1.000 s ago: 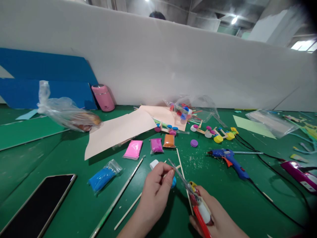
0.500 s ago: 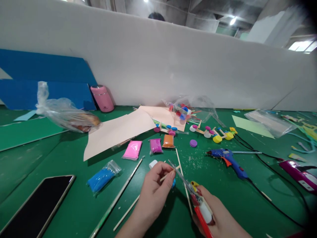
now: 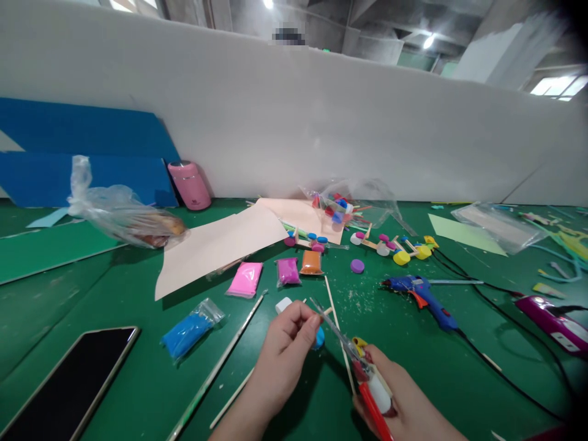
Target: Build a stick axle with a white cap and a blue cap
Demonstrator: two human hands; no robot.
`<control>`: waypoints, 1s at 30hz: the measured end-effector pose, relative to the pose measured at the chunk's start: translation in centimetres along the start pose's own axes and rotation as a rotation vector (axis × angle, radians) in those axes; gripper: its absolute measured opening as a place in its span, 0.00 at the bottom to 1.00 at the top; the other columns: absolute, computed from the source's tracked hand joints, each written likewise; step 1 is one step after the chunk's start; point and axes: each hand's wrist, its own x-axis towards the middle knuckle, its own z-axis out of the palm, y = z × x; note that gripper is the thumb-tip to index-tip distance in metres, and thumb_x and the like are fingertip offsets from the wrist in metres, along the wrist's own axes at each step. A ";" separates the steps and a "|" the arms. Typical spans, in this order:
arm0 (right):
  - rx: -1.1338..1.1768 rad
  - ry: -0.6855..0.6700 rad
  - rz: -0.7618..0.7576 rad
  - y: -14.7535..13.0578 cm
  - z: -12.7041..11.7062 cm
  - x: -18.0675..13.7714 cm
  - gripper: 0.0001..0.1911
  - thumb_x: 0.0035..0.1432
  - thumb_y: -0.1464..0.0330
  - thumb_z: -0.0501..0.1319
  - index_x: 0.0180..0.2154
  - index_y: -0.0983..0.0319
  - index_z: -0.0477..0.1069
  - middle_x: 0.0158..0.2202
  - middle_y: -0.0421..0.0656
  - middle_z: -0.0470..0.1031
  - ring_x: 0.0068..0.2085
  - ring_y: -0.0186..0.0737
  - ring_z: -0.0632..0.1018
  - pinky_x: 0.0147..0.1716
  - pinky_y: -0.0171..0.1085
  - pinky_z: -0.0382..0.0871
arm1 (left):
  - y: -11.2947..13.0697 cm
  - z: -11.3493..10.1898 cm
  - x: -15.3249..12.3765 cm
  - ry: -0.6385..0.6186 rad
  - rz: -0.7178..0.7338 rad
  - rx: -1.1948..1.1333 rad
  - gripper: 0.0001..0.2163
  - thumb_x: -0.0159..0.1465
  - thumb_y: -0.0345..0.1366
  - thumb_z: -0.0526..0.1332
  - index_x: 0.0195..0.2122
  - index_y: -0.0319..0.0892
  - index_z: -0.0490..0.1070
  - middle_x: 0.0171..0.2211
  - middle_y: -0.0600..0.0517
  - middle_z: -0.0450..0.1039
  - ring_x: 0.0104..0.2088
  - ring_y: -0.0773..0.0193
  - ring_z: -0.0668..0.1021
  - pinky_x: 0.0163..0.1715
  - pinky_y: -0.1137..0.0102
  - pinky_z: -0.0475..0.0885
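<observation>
My left hand (image 3: 287, 349) pinches a short thin wooden stick (image 3: 327, 310), its tip poking out past the thumb and index finger. Fingers of my right hand (image 3: 399, 392) wrap around red-handled scissors (image 3: 371, 401), whose slim blades reach to the stick's tip by my left fingertips. A yellow piece (image 3: 359, 343) and a white piece (image 3: 380, 392) also show within the right hand's grip; what they belong to is partly hidden. Behind my left hand sit a white cap (image 3: 283, 304) and a partly covered blue cap (image 3: 318, 339). A long wooden stick (image 3: 333, 300) lies between the hands.
A blue glue gun (image 3: 425, 297) with its cord lies at right. Small cap-wheeled cars (image 3: 376, 244) stand behind it. Packets of pink (image 3: 245, 278) and blue clay (image 3: 188, 331), a phone (image 3: 73, 383), paper (image 3: 220, 245) and a pink flask (image 3: 189, 184) occupy the left and middle.
The stick's visible length at my left fingertips looks shorter, and the left hand has shifted slightly left. More of the blue cap shows. The scissors stay near the stick's tip.
</observation>
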 end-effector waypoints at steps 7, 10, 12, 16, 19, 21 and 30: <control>-0.050 -0.014 0.055 -0.7 -0.2 0.1 0.09 0.45 0.71 0.57 0.32 0.61 0.59 0.23 0.34 0.59 0.22 0.29 0.59 0.19 0.28 0.55 | 0.3 0.3 -0.5 0.068 0.144 0.327 0.10 0.62 0.37 0.50 0.25 0.41 0.60 0.21 0.58 0.56 0.22 0.70 0.59 0.21 0.75 0.56; -0.020 -0.015 0.112 -1.4 -0.2 -0.3 0.11 0.45 0.70 0.57 0.34 0.61 0.60 0.24 0.35 0.60 0.22 0.30 0.61 0.20 0.28 0.57 | 0.1 0.2 -0.5 0.103 0.301 0.526 0.08 0.62 0.33 0.49 0.26 0.41 0.61 0.21 0.57 0.57 0.21 0.69 0.61 0.21 0.75 0.57; -0.012 0.006 0.118 -1.6 -0.2 -0.6 0.11 0.45 0.69 0.58 0.34 0.61 0.60 0.24 0.36 0.61 0.23 0.31 0.63 0.21 0.28 0.59 | -0.1 0.1 -0.5 0.121 0.422 0.657 0.07 0.62 0.30 0.50 0.27 0.41 0.62 0.21 0.57 0.59 0.22 0.69 0.63 0.22 0.75 0.59; -0.001 0.032 0.085 -1.7 -0.1 -0.6 0.11 0.43 0.68 0.59 0.33 0.61 0.62 0.25 0.38 0.63 0.25 0.32 0.64 0.24 0.29 0.61 | -0.4 -0.2 -0.3 0.143 0.568 0.811 0.06 0.61 0.27 0.50 0.29 0.41 0.63 0.22 0.55 0.62 0.22 0.68 0.66 0.23 0.75 0.61; 0.063 -0.021 0.106 -1.7 0.0 -0.4 0.11 0.45 0.66 0.58 0.33 0.61 0.60 0.23 0.36 0.59 0.23 0.31 0.63 0.22 0.29 0.60 | -0.5 -0.2 -0.3 0.156 0.591 0.842 0.06 0.61 0.27 0.50 0.29 0.41 0.63 0.22 0.55 0.63 0.22 0.68 0.66 0.23 0.75 0.61; 0.117 -0.072 0.131 -1.6 0.1 -0.2 0.11 0.46 0.64 0.58 0.32 0.61 0.59 0.21 0.34 0.56 0.21 0.29 0.61 0.20 0.28 0.59 | -0.5 -0.2 -0.4 0.163 0.580 0.827 0.06 0.60 0.27 0.50 0.29 0.41 0.63 0.22 0.55 0.63 0.22 0.68 0.66 0.23 0.74 0.61; -0.019 0.054 0.099 -1.3 -0.1 0.0 0.11 0.44 0.66 0.60 0.30 0.62 0.60 0.23 0.35 0.58 0.23 0.30 0.60 0.21 0.29 0.57 | 0.4 -0.1 -0.1 0.128 0.087 0.106 0.11 0.61 0.37 0.52 0.23 0.40 0.64 0.19 0.58 0.56 0.20 0.70 0.61 0.20 0.76 0.57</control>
